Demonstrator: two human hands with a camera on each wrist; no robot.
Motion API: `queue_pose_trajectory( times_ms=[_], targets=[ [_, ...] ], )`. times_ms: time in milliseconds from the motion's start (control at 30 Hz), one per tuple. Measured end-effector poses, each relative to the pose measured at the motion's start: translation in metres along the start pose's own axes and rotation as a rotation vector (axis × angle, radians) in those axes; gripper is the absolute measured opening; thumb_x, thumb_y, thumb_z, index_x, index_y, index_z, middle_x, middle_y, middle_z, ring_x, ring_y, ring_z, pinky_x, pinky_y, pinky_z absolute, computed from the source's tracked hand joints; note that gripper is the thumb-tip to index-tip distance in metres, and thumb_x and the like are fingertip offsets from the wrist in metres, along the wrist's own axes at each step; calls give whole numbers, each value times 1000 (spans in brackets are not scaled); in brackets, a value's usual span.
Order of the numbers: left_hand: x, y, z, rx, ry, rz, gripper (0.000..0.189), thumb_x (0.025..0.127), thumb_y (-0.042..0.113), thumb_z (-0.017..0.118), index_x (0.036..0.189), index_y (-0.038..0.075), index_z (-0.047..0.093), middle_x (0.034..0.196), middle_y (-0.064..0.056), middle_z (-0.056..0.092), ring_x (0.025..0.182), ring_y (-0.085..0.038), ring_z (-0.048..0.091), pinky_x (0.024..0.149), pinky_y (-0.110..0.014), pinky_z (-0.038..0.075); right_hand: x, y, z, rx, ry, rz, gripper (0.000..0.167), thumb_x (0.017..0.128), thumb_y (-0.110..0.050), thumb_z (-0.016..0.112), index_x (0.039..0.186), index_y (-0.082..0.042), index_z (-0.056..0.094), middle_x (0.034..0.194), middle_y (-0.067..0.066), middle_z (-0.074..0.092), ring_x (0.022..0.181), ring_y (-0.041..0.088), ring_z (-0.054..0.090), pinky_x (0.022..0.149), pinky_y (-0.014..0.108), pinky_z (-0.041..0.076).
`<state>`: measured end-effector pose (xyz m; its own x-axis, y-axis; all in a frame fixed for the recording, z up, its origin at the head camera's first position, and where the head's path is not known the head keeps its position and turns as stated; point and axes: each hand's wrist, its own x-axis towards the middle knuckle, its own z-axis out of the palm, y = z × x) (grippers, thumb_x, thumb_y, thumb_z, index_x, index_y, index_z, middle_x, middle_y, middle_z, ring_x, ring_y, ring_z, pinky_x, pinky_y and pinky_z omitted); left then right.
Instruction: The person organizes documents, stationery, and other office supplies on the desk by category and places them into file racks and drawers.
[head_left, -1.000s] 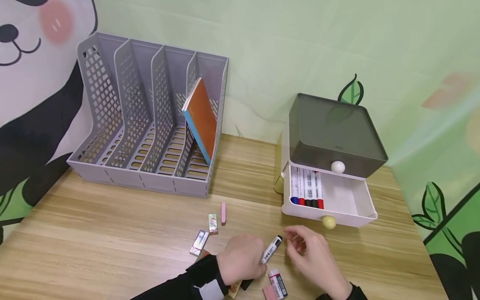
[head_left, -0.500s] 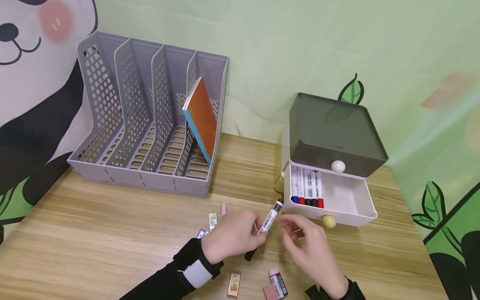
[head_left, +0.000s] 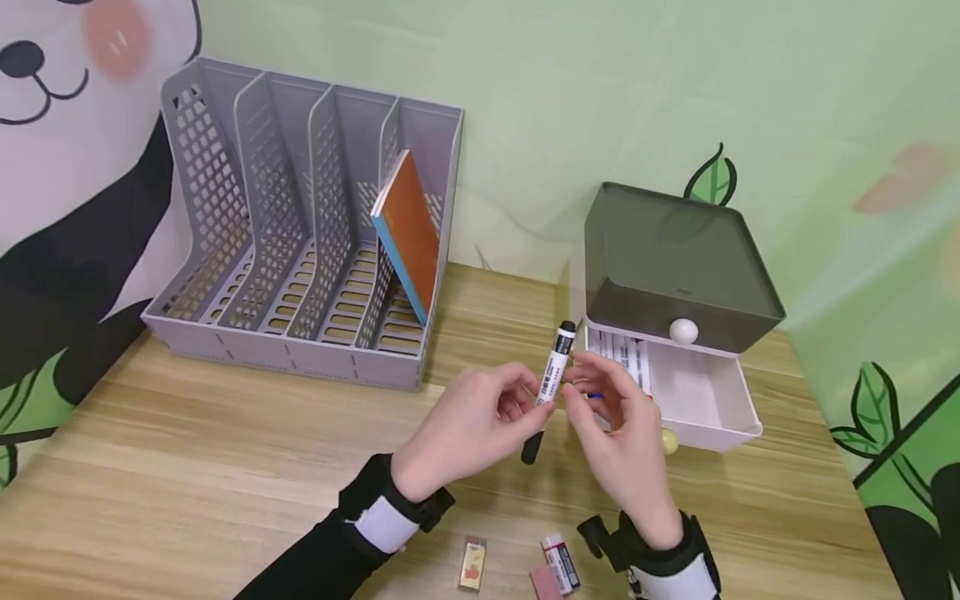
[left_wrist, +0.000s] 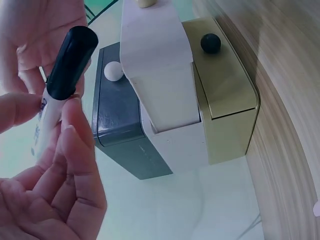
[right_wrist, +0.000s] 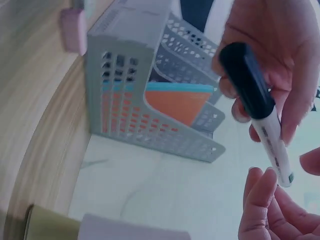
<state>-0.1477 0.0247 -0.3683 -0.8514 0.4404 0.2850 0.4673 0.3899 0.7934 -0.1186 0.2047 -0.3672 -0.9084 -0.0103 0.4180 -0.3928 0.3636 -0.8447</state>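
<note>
My left hand pinches a whiteboard marker between thumb and fingers, above the table in front of the drawer unit. The marker is white with black ends and stands tilted, its upper end leaning right. My right hand is close beside it, fingers loosely bent, with the thumb apart from them in the right wrist view. Whether its fingertips touch the marker I cannot tell. Behind the right hand, the white drawer is pulled out, with several markers lying along its left side, partly hidden by the fingers.
The drawer unit has a dark grey top drawer and a yellow lower drawer. A grey file rack holds an orange book. Near the front lie a yellow eraser, a sleeved eraser and a pink eraser.
My left hand has lifted the marker from the table and brought it up toward the drawer. The right hand has moved up slightly, now overlapping the drawer's front left corner.
</note>
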Motion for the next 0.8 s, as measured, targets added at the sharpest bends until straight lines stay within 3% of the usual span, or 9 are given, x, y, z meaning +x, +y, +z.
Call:
queue_pose_trajectory(
  times_ms=[233, 467, 700, 800],
  targets=[
    [0, -1, 5, 9, -3, 47, 12, 92, 21, 71, 98, 10, 71, 79, 1, 73, 66, -2, 59, 62, -14, 50, 2, 0, 3, 47, -42, 72, 30, 92, 4, 66, 121, 8, 61, 102, 10, 67, 89, 3, 64, 73, 16, 58],
    [-1, -2, 9, 44, -26, 69, 13, 92, 21, 72, 102, 12, 71, 80, 1, 75, 68, -3, 62, 63, -13, 49, 3, 4, 3, 56, -64, 40, 23, 90, 5, 69, 112, 7, 66, 100, -12, 68, 81, 3, 66, 70, 19, 59],
    [-1, -2, 8, 34, -30, 77, 15, 94, 22, 71, 104, 12, 72, 82, 1, 76, 69, -3, 63, 63, -13, 50, 4, 7, 1, 37, -72, 47, 23, 91, 4, 68, 113, 8, 66, 102, 16, 72, 82, 2, 66, 71, 18, 59],
    [0, -2, 7, 30, -18, 79, 14, 95, 22, 70, 105, 11, 72, 83, 1, 76, 68, -3, 61, 63, -14, 50, 6, 7, 0, 36, -70, 65, 24, 92, 2, 67, 116, 8, 65, 100, 22, 71, 82, 2, 66, 72, 18, 59]
  ],
)
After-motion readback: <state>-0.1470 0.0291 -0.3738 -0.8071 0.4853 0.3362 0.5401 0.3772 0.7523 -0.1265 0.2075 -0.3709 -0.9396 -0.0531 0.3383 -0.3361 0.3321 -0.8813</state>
